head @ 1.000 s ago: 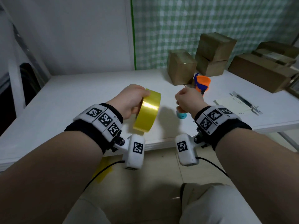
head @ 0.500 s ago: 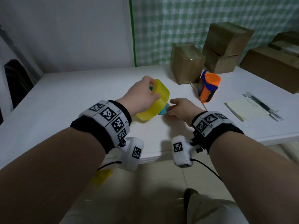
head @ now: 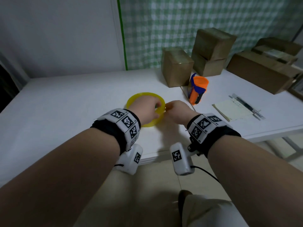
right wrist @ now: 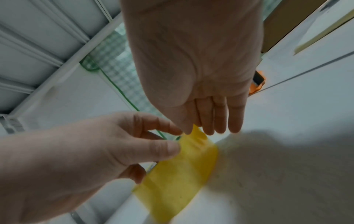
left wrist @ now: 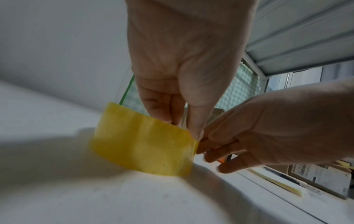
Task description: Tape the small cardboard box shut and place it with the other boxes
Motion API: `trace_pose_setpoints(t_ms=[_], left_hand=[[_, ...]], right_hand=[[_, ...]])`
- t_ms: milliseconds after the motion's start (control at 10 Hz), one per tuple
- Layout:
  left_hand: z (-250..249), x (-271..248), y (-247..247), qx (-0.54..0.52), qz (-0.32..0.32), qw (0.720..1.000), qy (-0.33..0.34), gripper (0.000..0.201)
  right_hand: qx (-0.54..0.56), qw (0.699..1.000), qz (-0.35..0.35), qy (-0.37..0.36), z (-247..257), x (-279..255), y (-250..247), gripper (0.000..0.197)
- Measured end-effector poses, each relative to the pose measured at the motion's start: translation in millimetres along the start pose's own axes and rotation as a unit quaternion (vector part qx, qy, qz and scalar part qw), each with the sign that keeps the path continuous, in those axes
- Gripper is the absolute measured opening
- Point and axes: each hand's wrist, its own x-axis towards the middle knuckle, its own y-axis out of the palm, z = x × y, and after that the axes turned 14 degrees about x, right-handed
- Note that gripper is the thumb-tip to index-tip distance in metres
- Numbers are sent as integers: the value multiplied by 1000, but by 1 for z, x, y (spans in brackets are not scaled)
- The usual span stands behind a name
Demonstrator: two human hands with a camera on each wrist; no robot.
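- Spreading under both hands, the white tabletop (head: 68, 102) carries everything in view; its near edge lies just behind the wrists.
- Long flat brown cardboard boxes (head: 260, 71) sit far beyond the right hand's knuckles, at the table's right end.
- Two stacked brown cardboard boxes (head: 211, 53) stand against the green-checked curtain, well past the fingertips.
- A single small brown cardboard box (head: 177, 69) stands on the table just left of that stack, well apart from both hands and beyond the fingertips; from here I cannot tell whether its flaps are taped.
- The yellow translucent roll of packing tape (head: 146, 110) lies flat on the table directly under the left fingers, its open ring facing up.
- The left hand (head: 147, 110) grips the roll's right wall: its thumb (left wrist: 193, 125) presses the outside while the other fingers reach down inside the ring, so the wall is pinched between them.
- The right hand (head: 177, 111) is at the same spot on the roll's outer wall, its fingertips (left wrist: 208, 145) bunched together and touching the tape just beside the left thumb; whether they hold a loose end is not visible.
- An orange and blue plastic tape dispenser (head: 196, 89) stands upright just beyond the right hand's fingertips, near the small box.
- A pale yellow notepad (head: 232, 110) lies to the right of the right hand.
- A dark pen (head: 246, 104) rests along the notepad's far side.
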Motion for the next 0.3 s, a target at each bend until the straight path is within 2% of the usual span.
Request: trace_pose_setpoints(t_ms=[100, 200, 300], left_hand=[[1, -7, -7, -35, 20, 999, -9, 30], [4, -14, -25, -44, 22, 999, -7, 30], [2, -21, -58, -84, -25, 996, -24, 28]], right_hand=[[16, 1000, -1, 6, 7, -12, -7, 34], [72, 997, -16, -19, 16, -22, -16, 37], [108, 991, -36, -73, 38, -35, -28, 32]])
